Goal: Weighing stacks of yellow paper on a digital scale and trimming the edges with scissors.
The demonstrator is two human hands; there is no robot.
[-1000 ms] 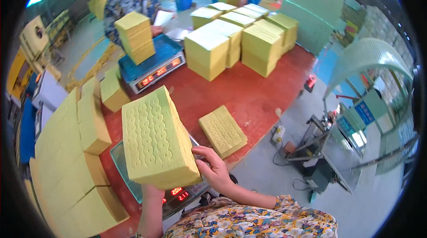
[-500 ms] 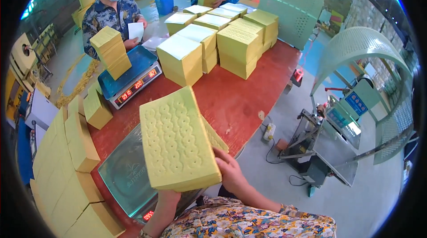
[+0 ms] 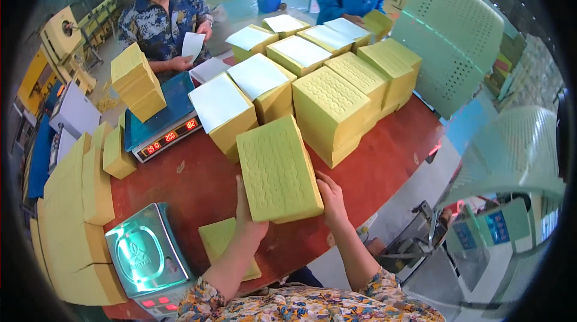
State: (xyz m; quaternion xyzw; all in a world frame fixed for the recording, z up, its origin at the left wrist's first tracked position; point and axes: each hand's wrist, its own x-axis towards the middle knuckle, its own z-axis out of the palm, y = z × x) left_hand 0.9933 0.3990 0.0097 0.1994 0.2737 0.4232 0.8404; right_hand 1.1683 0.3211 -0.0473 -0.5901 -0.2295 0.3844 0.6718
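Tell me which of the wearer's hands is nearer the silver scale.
Left. The left hand holds the yellow stack from its left, right of the silver scale; the right hand, across the stack, is farther right.

Head view: from head height, facing down and forward over the red table (image 3: 384, 153)
Nearness: left hand (image 3: 247, 217) and right hand (image 3: 332, 200) quite near
Rim: curved, dark; lower right perhaps blurred

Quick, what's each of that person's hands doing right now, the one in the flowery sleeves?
Left hand: holding the yellow stack, at its left side.
Right hand: holding the same stack, at its right side.
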